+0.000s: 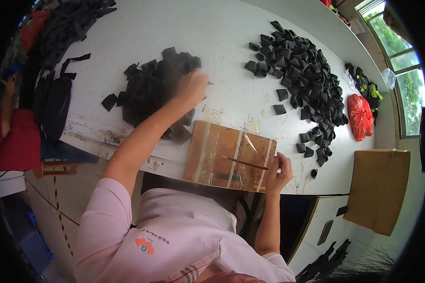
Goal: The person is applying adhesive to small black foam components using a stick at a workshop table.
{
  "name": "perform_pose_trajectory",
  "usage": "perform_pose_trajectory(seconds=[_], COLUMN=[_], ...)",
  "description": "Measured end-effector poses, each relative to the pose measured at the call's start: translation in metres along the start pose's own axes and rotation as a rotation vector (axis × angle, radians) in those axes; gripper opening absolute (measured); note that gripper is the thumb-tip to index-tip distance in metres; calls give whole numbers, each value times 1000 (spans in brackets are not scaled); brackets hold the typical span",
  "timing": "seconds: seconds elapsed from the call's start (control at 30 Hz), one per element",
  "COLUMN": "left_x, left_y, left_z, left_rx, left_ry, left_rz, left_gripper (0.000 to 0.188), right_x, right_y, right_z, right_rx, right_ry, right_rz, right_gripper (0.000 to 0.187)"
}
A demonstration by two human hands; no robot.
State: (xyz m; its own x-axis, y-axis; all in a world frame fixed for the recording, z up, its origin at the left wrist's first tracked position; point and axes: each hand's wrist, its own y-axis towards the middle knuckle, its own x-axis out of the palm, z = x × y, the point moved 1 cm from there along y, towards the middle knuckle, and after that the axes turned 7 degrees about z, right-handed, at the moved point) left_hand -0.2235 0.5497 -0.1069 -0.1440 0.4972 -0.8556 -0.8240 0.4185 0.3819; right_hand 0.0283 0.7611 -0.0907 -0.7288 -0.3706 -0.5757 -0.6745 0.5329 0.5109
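A thin, straight, dark-brown stick (248,163) shows over the taped, orange-brown board (217,164) at the worktop's (231,47) near edge. Its long axis runs mostly crosswise, the left end pointing slightly away from the person, the right end beside the right hand (279,173); whether that grip, fingers bent, is closed on it cannot be told. The left hand (192,87) reaches to the right side of a pile of matte black, flat, squarish pieces (148,89) lying at mixed angles; its grip's closure is hidden.
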Motion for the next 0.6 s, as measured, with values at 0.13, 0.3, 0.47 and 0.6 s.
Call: perform_pose_trajectory(seconds=[0.13, 0.3, 0.47, 0.6], left_x=[-67, -105, -112, -114], left_y=[-27, -106, -133, -138], left_z=[49, 100, 104, 105], left_rx=[-430, -636, -1071, -988], left_ry=[-924, -1244, -1759, -1743], left_rz=[-149, -563, -445, -455], left_gripper=[11, 12, 15, 14], right_x=[-11, 23, 26, 22], right_y=[-53, -38, -43, -43], right_z=[-72, -117, -113, -119], right_rx=[33, 556, 1160, 1210], right_ry=[326, 841, 1431, 1486], right_rz=[-282, -278, -434, -385], right_gripper=[11, 19, 9, 8])
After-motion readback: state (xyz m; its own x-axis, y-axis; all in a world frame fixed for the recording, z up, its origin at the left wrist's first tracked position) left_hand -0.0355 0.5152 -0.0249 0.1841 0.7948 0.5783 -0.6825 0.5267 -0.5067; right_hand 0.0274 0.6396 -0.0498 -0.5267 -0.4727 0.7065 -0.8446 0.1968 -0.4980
